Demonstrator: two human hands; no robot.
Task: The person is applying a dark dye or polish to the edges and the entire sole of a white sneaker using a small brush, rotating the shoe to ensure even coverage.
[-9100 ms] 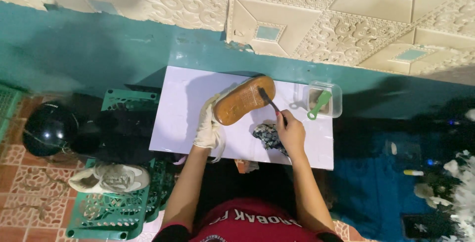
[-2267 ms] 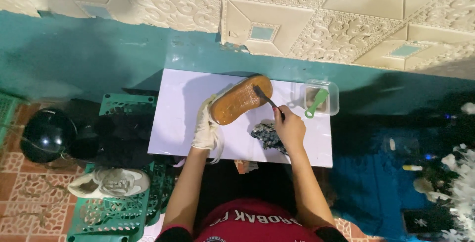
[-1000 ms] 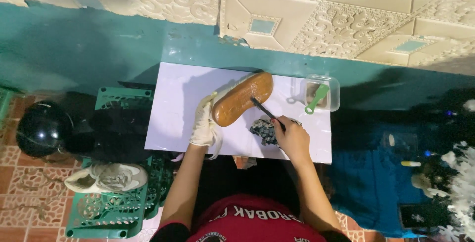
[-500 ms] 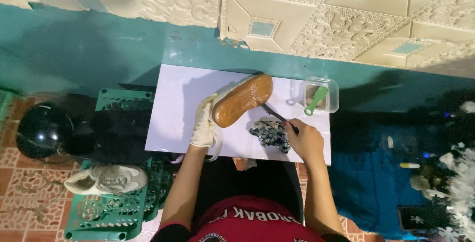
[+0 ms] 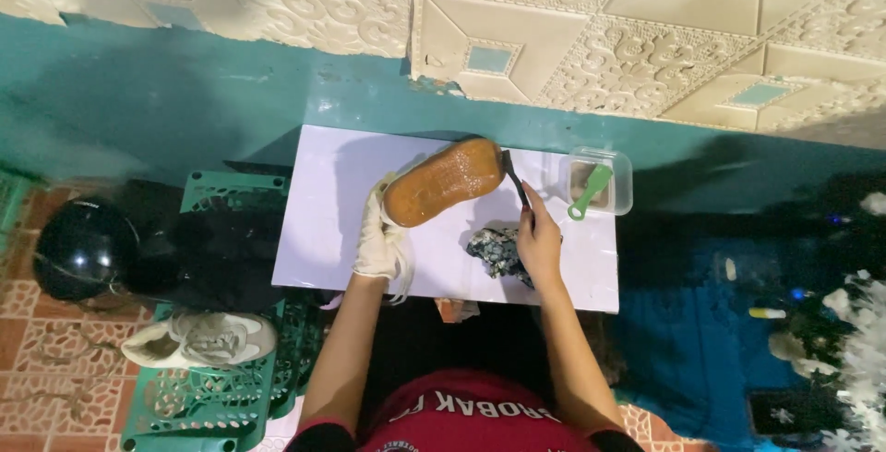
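Teal wall and embossed cream panels back a small white table (image 5: 314, 258) set on a patterned tile floor.

Nearest the person, the left hand (image 5: 377, 240), in a pale glove, has its fingers wrapped round one end of a shoe (image 5: 443, 180), which is held sole-up just above the tabletop; the tan rubber sole faces the camera. The right hand (image 5: 540, 244) is bare and closed round the handle of a dark brush (image 5: 515, 178), whose tip touches the far end of the sole, just past the fingertips. Under the right palm, touching the table, lies a crumpled dark cloth (image 5: 494, 251).

The shoe looks light and fairly stiff along the sole, with a softer upper hidden beneath; if the sole is wet, it could be slippery, so the end the glove now grips, where the fingers can curl round the edge, seems the firmest hold. Whether the sole is wet cannot be told.

Beyond the right fingers, on the table's far corner, stands a clear tub (image 5: 602, 180) with a green-handled tool (image 5: 589, 192) lying across it, close enough to be knocked by a wide brush stroke. Left of the gloved hand, well apart, a green crate (image 5: 217, 193) holds dark cloth; another crate carries a white sneaker (image 5: 198, 338), and a black helmet (image 5: 81, 249) rests on the floor.
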